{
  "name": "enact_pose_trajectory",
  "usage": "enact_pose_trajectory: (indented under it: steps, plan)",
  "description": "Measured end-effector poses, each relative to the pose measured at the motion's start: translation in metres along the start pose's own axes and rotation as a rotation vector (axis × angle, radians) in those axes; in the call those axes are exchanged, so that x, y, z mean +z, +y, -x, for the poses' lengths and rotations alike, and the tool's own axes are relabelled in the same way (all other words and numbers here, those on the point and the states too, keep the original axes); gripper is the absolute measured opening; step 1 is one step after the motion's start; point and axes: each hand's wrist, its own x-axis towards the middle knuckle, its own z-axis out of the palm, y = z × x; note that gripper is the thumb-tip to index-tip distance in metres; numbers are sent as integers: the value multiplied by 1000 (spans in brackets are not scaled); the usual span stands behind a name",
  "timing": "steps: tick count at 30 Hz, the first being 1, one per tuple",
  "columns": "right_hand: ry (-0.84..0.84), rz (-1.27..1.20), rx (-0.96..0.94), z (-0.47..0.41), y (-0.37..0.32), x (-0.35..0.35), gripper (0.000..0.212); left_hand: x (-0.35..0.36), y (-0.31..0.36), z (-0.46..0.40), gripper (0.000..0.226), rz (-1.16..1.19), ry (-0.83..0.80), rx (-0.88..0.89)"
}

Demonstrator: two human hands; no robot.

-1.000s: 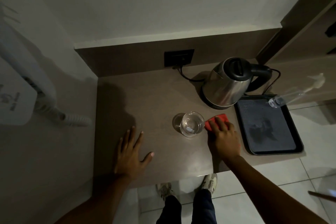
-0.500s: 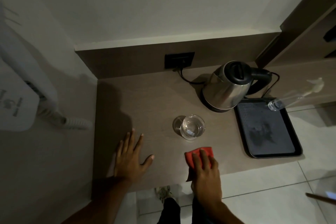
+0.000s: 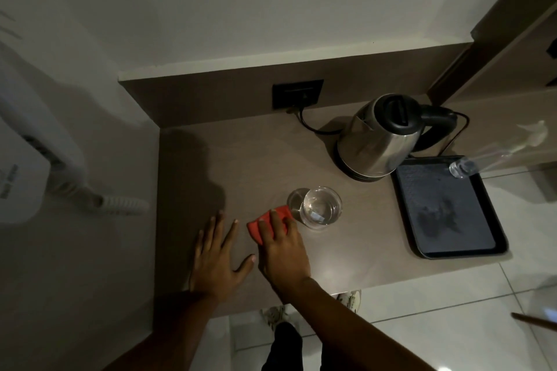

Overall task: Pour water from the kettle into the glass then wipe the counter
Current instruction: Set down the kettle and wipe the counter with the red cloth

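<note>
A clear glass (image 3: pixel 320 206) with water in it stands mid-counter. A steel kettle (image 3: pixel 380 137) with a black lid sits on its base behind it, plugged into the wall socket. My right hand (image 3: pixel 281 250) presses flat on a red cloth (image 3: pixel 266 221), just left of the glass and almost touching it. My left hand (image 3: pixel 214 259) lies flat on the brown counter (image 3: pixel 229 159) with fingers spread, right beside the right hand.
A black tray (image 3: pixel 452 208) lies at the counter's right end, with a clear plastic bottle (image 3: pixel 464 166) at its far corner. A black socket (image 3: pixel 297 94) and cord are on the back panel. The counter's front edge is near my wrists; tiled floor and shoes show below.
My right hand slid the red cloth from the glass's right side, along the front of the counter, to the glass's left. My left hand stayed flat in place.
</note>
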Motion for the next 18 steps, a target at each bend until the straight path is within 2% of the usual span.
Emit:
enact_pose_trajectory:
  steps: [3, 8, 10, 14, 18]
  plan:
    - [-6, 10, -11, -10, 0, -1, 78, -1, 0, -2, 88, -50, -12, -1]
    - [-64, -52, -6, -3, 8, 3, 59, -5, 2, 0, 89, -48, -4, -14]
    - [-94, -45, -18, 9, 15, 4, 57, -7, 3, 1, 88, -28, 5, -10]
    - [-120, -58, -59, 42, 34, 5, 64, -14, 6, 2, 88, -18, -7, -9]
    - [-170, -27, -100, 65, 62, 3, 79, -15, 9, 1, 90, -40, -27, -14]
